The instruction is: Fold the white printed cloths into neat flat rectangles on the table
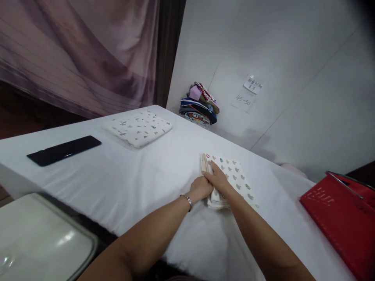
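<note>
A folded white cloth [234, 175] printed with grey animal-head shapes and a few coloured ones lies on the white-covered table [137, 187]. At its left edge is my left hand [202, 188], closed, its fingers curled at the fold and partly hidden; a metal bracelet is on that wrist. My right hand [219, 180] rests palm down on the cloth, thumb and forefinger spread, the thumb reaching over my left hand. Layers of the fold show at the cloth's left and near edges.
A flat packet of leaf-print cloth [140, 128] lies at the far left, near a black flat panel [64, 150]. At right is a red basket [340, 218]. Piled clothes [200, 103] stand beyond the table by the wall. A pale glossy seat [43, 238] is at lower left.
</note>
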`<state>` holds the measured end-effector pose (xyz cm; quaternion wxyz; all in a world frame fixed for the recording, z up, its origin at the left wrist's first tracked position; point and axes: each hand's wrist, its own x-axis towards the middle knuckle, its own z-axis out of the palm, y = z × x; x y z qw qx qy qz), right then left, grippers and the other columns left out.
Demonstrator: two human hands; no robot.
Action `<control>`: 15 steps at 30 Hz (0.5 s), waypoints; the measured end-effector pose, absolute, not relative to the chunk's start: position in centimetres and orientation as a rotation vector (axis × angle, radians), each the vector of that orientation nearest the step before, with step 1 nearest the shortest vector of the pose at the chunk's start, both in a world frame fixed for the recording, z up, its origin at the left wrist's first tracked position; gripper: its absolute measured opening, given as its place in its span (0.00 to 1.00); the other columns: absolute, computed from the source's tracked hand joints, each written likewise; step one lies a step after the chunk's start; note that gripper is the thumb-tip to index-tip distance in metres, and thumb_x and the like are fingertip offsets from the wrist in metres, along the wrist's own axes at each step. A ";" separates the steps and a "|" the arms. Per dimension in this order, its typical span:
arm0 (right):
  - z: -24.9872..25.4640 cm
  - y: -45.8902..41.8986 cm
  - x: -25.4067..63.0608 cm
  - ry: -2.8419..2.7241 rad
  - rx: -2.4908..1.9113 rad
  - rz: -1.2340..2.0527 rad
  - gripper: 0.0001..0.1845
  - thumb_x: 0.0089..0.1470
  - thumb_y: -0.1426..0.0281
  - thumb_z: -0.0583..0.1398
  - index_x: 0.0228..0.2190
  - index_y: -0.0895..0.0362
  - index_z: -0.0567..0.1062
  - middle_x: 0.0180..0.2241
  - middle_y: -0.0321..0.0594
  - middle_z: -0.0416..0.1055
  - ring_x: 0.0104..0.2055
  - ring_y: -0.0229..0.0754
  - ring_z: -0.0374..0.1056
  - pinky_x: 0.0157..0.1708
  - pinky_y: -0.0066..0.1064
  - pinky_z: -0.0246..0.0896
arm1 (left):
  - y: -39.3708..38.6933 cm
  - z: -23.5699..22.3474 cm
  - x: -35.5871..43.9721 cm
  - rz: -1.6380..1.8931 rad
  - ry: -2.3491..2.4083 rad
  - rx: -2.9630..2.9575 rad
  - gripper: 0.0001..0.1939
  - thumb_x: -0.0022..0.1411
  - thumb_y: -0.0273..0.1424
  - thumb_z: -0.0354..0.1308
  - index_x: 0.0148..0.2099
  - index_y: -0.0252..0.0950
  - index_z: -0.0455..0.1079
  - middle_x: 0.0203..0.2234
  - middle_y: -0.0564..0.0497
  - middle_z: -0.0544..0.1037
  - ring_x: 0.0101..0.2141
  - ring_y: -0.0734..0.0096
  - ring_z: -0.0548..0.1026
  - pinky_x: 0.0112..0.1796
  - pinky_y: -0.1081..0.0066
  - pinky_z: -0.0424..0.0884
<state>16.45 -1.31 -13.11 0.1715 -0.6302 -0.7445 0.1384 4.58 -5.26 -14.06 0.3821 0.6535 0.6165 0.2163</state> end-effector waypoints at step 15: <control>-10.8 -0.2 17.8 -2.056 -1.767 0.603 0.40 0.39 0.78 0.53 0.58 0.58 0.60 0.49 0.40 0.71 0.48 0.43 0.67 0.49 0.31 0.58 | -4.3 -13.6 3.8 0.686 1.193 1.074 0.13 0.53 0.30 0.51 0.19 0.36 0.55 0.10 0.58 0.58 0.12 0.80 0.55 0.15 0.75 0.48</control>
